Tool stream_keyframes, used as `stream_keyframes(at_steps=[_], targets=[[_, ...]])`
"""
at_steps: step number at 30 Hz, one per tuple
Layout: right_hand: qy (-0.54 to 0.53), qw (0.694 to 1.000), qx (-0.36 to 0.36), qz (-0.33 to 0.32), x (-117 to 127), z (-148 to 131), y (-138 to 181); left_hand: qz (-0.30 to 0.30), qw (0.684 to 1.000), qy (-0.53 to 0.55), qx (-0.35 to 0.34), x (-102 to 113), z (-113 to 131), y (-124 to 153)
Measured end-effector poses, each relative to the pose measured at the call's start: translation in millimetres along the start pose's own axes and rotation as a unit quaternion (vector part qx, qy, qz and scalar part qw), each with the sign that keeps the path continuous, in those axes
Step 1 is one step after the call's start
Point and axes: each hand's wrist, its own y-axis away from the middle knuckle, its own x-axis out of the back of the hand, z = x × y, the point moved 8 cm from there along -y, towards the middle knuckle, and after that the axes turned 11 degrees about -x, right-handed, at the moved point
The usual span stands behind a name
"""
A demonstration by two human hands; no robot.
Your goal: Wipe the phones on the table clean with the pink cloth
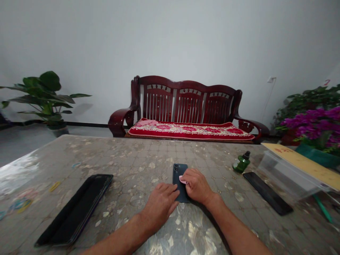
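Observation:
A dark blue phone lies on the table with its back and camera lenses facing up. My left hand rests at its left edge, fingers stretched out and touching the side of the phone. A small pale pink cloth is pinched in my right hand, which presses down on the phone's back from the right. Most of the cloth is hidden under the fingers.
On the patterned table lie a black flat case at left and a black phone-like slab at right. A green bottle stands by a clear plastic box. Several loose rubber bands lie far left. A wooden bench stands behind.

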Motion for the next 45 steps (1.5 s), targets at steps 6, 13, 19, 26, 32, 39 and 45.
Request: stream_keyframes(at_steps=[6,13,19,26,32,39,45], targets=[[0.023,0.997,-0.058,0.036,1,22,-6,0.014,0.999,-0.002,-0.036,-2,4,1],[0.005,1.0,-0.023,0.016,2,12,-2,0.002,0.999,-0.015,-0.035,-1,7,1],[-0.001,0.999,-0.025,0.022,1,7,-8,-0.006,0.999,-0.016,-0.036,-4,7,1],[0.015,1.0,-0.014,-0.003,-5,-3,-13,0.001,0.999,-0.015,-0.03,2,8,-1],[-0.013,1.0,-0.009,0.003,-7,-7,-16,0.026,0.999,-0.014,-0.039,0,8,0],[-0.022,1.0,0.008,-0.004,-10,-9,-17,0.043,0.998,-0.015,-0.045,2,8,1],[-0.021,1.0,0.012,0.006,-6,-6,-14,0.045,0.998,-0.008,-0.048,5,8,1]])
